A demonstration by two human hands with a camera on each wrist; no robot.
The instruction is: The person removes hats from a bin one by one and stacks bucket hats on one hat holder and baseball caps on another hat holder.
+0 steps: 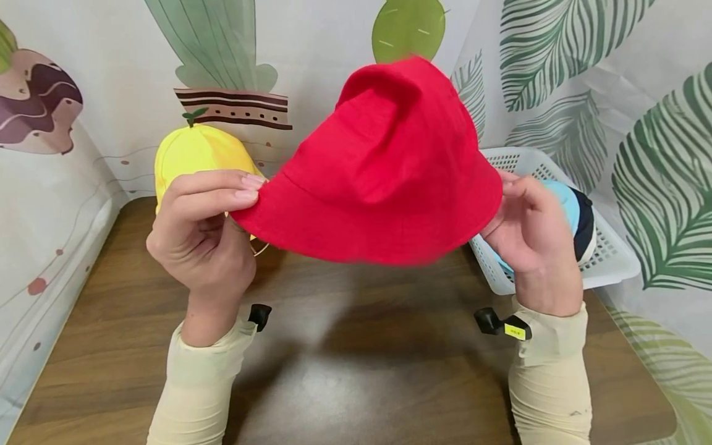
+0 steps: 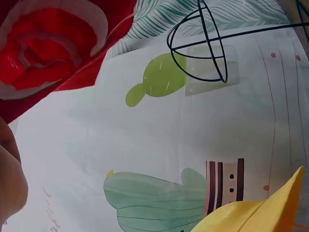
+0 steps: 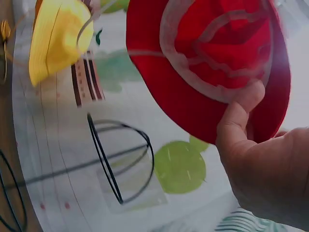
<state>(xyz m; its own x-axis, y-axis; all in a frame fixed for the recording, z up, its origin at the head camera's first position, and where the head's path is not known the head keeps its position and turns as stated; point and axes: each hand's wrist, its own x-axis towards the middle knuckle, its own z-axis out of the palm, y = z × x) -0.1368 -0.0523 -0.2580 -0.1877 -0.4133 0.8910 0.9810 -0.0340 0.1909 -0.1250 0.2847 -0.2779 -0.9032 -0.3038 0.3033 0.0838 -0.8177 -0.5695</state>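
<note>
A red bucket hat [image 1: 378,179] is held up in the air in the head view. My left hand [image 1: 206,228] pinches its brim at the left, fingers in front. At the right edge my right hand [image 1: 534,228] grips the brim; in the right wrist view the thumb of my right hand [image 3: 265,164] lies on the inner side of the red hat [image 3: 169,96], near its pale inner band. The left wrist view shows the underside of the hat [image 2: 91,63] and part of my left hand [image 2: 12,179] at the left edge.
A yellow hat [image 1: 200,151] with a green sprout stands behind my left hand. At the right, a white basket [image 1: 612,266] holds light blue and black hats [image 1: 584,225]. A black wire stand [image 2: 222,58] appears in both wrist views. Below is a brown wooden table [image 1: 356,371].
</note>
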